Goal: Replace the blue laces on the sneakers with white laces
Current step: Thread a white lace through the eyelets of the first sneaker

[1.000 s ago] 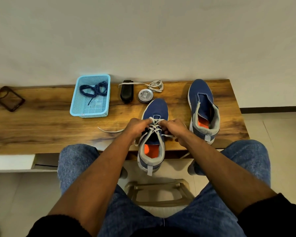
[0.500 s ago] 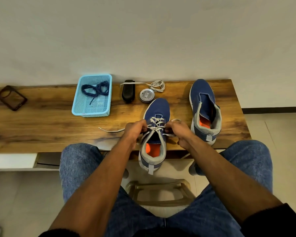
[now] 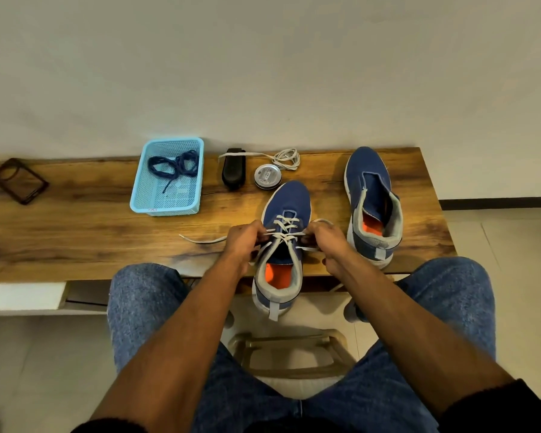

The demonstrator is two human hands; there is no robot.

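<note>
Near sneaker (image 3: 281, 245) hangs heel-out over the table's (image 3: 75, 239) near edge; left hand (image 3: 244, 237) and right hand (image 3: 327, 237) each pinch the white lace (image 3: 283, 234) at its sides. Best to draw both ends evenly, seating each crossing flat before the next eyelets. Unlaced sneaker (image 3: 372, 204) sits right; spare white lace (image 3: 286, 157) far.

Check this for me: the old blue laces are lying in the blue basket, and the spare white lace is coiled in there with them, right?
Not quite. The blue laces are in the blue basket, but the spare white lace is coiled on the wooden table, behind the round tin. The head view shows it.
</note>
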